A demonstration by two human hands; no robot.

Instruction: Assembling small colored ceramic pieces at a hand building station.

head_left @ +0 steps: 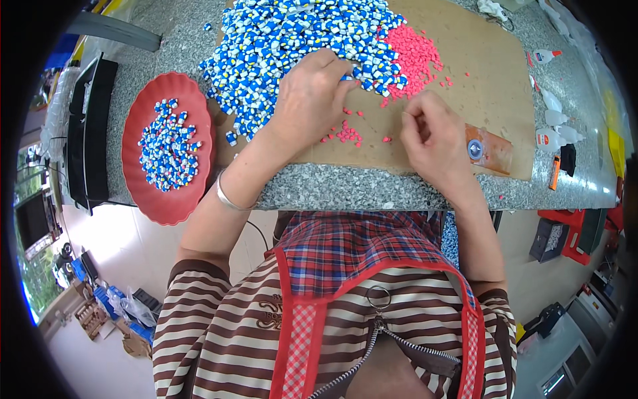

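Blue-and-white pieces point(299, 33), small and too many to count, lie in one big heap on the cardboard sheet point(478, 80) at the far middle of the grey speckled table point(345, 189). At far left, one red scalloped plate point(169, 199) overhangs the table edge; it holds a smaller mound of the same blue-and-white pieces, dozens at least. Left hand point(307, 100), one silver bangle point(229, 198) on its wrist, rests at the near edge of the heap, fingers curled, fingertips pinching what looks like one blue-and-white piece. Just below it, a loose scatter of pink bits point(347, 133) sits on the cardboard. One dense pile of pink bits point(413, 50) touches the right side of the big heap. Right hand point(432, 133) lies near that scatter, fingers bent inward, thumb against forefinger; whether it grips anything cannot be told. Just beside it, one clear packet with a round blue mark point(488, 147). At far right, about four small white squeeze bottles point(555, 120) stand or lie on the table, with one orange pen-like tool point(554, 173).
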